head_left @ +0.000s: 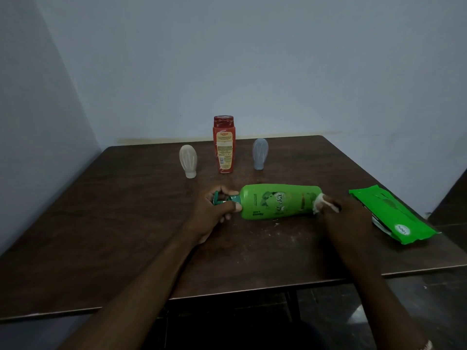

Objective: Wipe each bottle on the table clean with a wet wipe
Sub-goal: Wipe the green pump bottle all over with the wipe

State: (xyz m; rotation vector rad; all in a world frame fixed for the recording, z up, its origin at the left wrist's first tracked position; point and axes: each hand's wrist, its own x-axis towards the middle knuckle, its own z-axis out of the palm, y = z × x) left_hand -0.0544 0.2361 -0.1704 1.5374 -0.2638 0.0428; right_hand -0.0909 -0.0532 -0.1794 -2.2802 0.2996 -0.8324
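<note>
Our left hand (217,210) is curled tight round the dark green pump (219,198) at the left end of the green bottle (278,202), with thumb and fingers closed about the neck. The bottle lies on its side, lengthwise from left to right, near the middle of the dark wooden table (101,236). Our right hand (346,215) is bunched at the bottle's right end. Its fingers are bent over a crumpled white wet wipe (319,202), which they press against the base. Just right of that hand lies the green pack of wipes (394,213), flat and slanted. Its right corner comes very close to the table's right edge, and we cannot tell whether it overhangs. Farther back, three bottles stand in a loose row, apart from one another and from the green one. A pale cream squeeze bottle (188,160) is on the left, standing on its narrow end. A tall red bottle (224,145) is upright in the middle. A grey squeeze bottle (260,154) is on the right, also standing on its narrow end. Only a narrow strip of wood separates this row from the bottle we hold. Broad bare tabletop stretches to the left of our left hand as far as the left edge, and more lies between our forearms down to the near edge. The table's far edge sits close against the pale blue wall (252,59).
</note>
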